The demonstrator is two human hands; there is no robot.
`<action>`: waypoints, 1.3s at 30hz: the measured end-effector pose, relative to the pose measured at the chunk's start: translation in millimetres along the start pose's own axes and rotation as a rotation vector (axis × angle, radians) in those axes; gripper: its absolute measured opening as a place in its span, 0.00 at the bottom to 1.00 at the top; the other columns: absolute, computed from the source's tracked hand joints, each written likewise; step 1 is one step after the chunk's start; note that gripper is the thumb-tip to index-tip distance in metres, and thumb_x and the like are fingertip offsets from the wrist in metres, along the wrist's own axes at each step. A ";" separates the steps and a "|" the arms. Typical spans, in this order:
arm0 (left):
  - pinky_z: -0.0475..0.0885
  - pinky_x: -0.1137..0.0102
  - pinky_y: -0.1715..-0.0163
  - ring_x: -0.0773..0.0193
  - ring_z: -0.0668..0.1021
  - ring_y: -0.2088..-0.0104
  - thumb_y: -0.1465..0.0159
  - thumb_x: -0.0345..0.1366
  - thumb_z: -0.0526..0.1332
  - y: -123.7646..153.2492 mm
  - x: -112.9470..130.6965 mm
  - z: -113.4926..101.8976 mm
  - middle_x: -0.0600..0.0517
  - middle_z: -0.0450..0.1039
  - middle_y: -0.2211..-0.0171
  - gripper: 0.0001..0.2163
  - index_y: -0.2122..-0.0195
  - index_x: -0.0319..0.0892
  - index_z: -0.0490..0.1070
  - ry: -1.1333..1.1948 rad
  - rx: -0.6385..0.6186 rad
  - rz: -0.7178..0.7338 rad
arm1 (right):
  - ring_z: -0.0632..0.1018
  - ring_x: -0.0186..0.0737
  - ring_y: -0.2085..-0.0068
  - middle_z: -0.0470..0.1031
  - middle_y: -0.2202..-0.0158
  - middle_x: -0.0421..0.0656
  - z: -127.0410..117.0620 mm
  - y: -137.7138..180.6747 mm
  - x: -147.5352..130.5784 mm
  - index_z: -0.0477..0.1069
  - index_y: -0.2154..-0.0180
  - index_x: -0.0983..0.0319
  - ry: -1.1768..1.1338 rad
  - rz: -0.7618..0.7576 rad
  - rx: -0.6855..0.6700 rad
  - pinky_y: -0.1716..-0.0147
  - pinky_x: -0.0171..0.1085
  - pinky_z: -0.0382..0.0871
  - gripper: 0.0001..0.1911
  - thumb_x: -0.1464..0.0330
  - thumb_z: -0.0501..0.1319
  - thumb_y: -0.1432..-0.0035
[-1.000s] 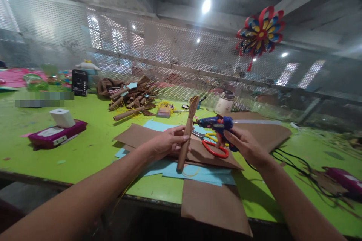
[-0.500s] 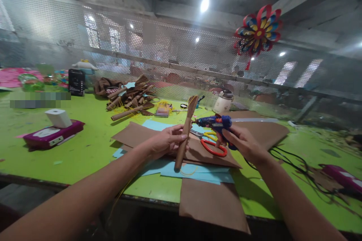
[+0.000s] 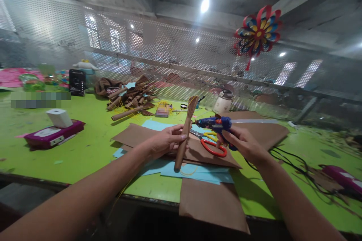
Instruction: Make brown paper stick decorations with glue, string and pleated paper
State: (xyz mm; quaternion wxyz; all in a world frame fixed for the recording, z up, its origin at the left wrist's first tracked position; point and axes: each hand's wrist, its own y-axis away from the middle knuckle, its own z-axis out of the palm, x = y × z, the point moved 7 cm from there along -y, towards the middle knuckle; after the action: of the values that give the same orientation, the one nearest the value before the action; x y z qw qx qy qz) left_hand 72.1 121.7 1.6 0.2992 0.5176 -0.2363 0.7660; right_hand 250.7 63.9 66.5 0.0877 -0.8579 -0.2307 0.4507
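Note:
My left hand grips a rolled brown paper stick with a fringed top, held almost upright over the brown paper sheets. My right hand is closed round a blue hot glue gun, whose nozzle points left at the upper part of the stick. Red-and-yellow-handled scissors lie on the brown paper between my hands. Light blue sheets lie beneath the brown ones.
On the green table sit a pile of finished brown paper sticks, a purple wipes pack with a white box, a white jar and black cables. A paper pinwheel hangs on the perforated metal screen.
The view has shifted slightly. The glue gun's nozzle has edged a little closer to the stick; both hands keep their grips.

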 end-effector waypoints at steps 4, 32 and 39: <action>0.68 0.67 0.63 0.68 0.73 0.70 0.47 0.31 0.64 0.0 1.0 -0.1 0.51 0.68 0.67 0.18 0.54 0.42 0.65 -0.016 -0.003 0.011 | 0.66 0.33 0.75 0.70 0.75 0.43 2.0 0.9 0.1 0.65 0.72 0.63 0.006 0.008 -0.050 0.76 0.33 0.59 0.16 0.58 0.51 0.41; 0.66 0.65 0.59 0.62 0.74 0.62 0.50 0.30 0.66 -3.3 0.4 -12.5 0.46 0.71 0.61 0.19 0.55 0.40 0.69 -0.070 0.096 0.022 | 0.67 0.33 0.72 0.69 0.71 0.44 3.3 1.1 5.0 0.68 0.70 0.64 -0.074 0.011 -0.048 0.73 0.34 0.58 0.16 0.60 0.50 0.40; 0.68 0.66 0.60 0.61 0.75 0.62 0.50 0.29 0.66 -3.7 0.3 -17.3 0.45 0.72 0.59 0.20 0.54 0.40 0.70 -0.055 0.112 0.037 | 0.68 0.34 0.72 0.69 0.72 0.44 3.8 2.2 5.1 0.68 0.71 0.65 -0.081 0.002 -0.091 0.72 0.35 0.59 0.17 0.59 0.50 0.40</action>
State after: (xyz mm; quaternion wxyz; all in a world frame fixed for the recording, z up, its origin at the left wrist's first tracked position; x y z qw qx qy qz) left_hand 63.4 136.0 -4.0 0.2490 0.5499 -0.2109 0.7688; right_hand 250.8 64.2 59.7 0.0388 -0.8422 -0.2534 0.4743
